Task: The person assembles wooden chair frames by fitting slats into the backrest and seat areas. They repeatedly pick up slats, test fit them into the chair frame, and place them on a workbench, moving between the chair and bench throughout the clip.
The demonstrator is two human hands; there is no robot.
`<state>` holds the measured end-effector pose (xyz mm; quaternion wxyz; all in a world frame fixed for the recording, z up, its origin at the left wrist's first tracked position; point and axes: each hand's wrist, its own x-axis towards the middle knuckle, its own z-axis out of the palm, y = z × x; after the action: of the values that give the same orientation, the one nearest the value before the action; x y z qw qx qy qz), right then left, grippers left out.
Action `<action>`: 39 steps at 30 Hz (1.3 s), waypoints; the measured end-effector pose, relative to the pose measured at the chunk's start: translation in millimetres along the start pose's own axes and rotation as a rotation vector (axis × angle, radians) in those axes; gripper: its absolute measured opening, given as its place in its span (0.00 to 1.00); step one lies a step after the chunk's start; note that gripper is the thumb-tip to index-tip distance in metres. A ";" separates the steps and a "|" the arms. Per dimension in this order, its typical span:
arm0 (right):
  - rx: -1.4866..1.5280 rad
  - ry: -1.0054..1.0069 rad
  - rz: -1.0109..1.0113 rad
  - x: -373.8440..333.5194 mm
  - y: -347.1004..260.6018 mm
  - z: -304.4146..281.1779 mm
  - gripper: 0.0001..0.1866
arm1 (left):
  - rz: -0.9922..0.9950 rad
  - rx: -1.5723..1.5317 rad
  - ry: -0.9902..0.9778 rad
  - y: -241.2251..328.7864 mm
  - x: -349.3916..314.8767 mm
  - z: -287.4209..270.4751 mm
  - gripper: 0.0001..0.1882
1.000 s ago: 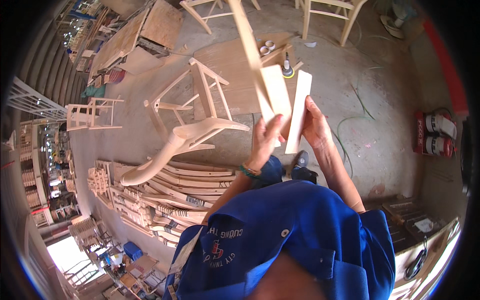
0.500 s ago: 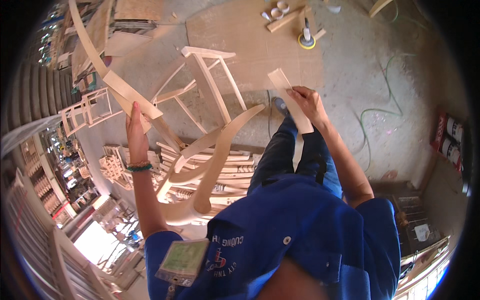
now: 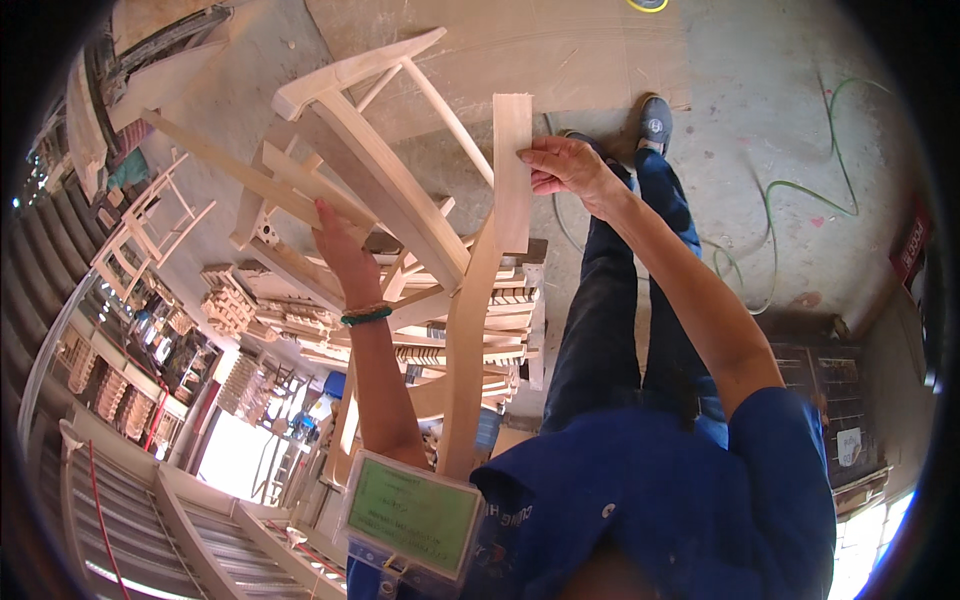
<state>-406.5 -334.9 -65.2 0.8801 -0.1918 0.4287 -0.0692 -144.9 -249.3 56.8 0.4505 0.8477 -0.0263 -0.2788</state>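
Observation:
A flat, pale wood-coloured strip [image 3: 512,200] stands nearly upright in my right hand [image 3: 575,172], pinched at its right edge between thumb and fingers. My left hand [image 3: 345,255] is closed around the near end of a long thin pale strip [image 3: 215,158]. A shorter pale strip [image 3: 308,180] lies alongside it at the same hand. Between my hands is a bare wooden chair frame [image 3: 390,190], tilted, with a long curved wooden piece [image 3: 465,350] running toward me. The right-hand strip overlaps the curved piece in view; whether they touch I cannot tell.
Stacked wooden parts [image 3: 510,325] lie beyond my left arm. Another small wooden frame [image 3: 150,230] stands at the far left. Brown cardboard [image 3: 590,60] covers floor ahead, and a green hose [image 3: 770,240] winds across concrete at right.
The view has shifted, and the chair frame looks larger. My right hand's strip has turned from slanted to nearly upright, closer to the chair. My left hand's strips now lie lower beside the frame.

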 end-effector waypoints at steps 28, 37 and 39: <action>-0.229 -0.030 -0.465 55.4 54.5 68.8 0.08 | 0.254 0.375 0.094 -46.3 2.4 59.4 0.38; -0.445 -0.147 -0.432 52.0 47.5 93.4 0.07 | 0.538 0.977 0.162 -54.6 4.5 23.0 0.35; -0.443 -0.134 -0.426 53.7 47.8 93.7 0.07 | 0.527 0.979 0.156 -52.8 5.4 31.6 0.35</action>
<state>-302.0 -280.4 -70.9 0.8090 -0.4684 0.3245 -0.1443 -166.9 -243.2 -0.5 0.0596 0.9408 -0.3300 -0.0487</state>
